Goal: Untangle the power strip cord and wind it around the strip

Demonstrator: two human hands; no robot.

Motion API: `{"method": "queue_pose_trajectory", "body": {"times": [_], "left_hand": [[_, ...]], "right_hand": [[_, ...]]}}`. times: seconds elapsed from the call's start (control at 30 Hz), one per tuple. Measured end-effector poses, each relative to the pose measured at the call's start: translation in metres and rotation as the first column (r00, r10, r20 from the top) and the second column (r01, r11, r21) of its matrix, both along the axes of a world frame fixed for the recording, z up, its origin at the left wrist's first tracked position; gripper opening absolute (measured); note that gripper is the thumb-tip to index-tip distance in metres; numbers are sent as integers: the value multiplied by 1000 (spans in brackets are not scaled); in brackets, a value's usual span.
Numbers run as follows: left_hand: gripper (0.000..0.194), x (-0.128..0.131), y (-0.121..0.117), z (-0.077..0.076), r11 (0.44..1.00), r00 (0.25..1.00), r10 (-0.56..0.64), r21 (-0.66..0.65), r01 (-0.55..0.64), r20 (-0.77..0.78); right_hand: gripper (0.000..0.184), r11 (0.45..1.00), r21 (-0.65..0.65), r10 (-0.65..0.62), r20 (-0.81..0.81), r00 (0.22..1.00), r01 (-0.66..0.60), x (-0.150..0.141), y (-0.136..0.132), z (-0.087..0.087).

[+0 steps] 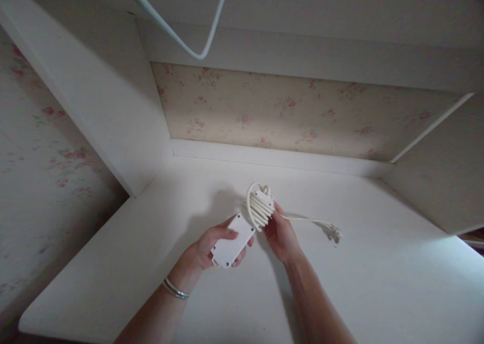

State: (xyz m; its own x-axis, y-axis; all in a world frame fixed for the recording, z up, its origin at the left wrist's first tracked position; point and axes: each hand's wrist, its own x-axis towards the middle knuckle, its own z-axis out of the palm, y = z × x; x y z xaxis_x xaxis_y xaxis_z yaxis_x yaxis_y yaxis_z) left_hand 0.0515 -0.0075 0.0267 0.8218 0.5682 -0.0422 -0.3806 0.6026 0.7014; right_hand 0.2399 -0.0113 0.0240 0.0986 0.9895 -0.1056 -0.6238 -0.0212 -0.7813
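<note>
Above the desk I hold a white power strip (pixel 233 240), its flat underside with small dark screw holes turned towards me. My left hand (pixel 216 240) is closed around the near end, thumb lying across the underside. The cream cord (pixel 260 210) is wound in several turns about the far part, with a loose loop at the top. My right hand (pixel 282 233) grips the wound part from the right, its fingers partly hidden behind it. From there a length of cord runs right to the plug (pixel 335 235), beside the desk surface.
The white desk (pixel 363 283) has side panels at left (pixel 113 97) and right (pixel 434 172). A shelf (pixel 302 46) spans overhead, and a pale bent rod or cable (pixel 200 55) hangs at the top. Flowered wallpaper (pixel 264 107) covers the back.
</note>
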Motion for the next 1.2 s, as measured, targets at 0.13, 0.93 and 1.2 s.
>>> {"method": "queue_pose_trajectory", "body": {"times": [0.13, 0.93, 1.2], "left_hand": [[39, 6, -4, 2, 997, 983, 10, 79, 5, -184], [36, 0, 2, 4, 996, 996, 82, -26, -81, 30], [43, 5, -6, 6, 996, 974, -37, 74, 55, -224]], "right_hand": [[19, 981, -12, -191, -161, 968, 192, 24, 2, 4], [28, 988, -93, 142, 247, 959, -123, -13, -4, -11], [32, 965, -18, -261, -86, 961, 261, 16, 5, -1]]}}
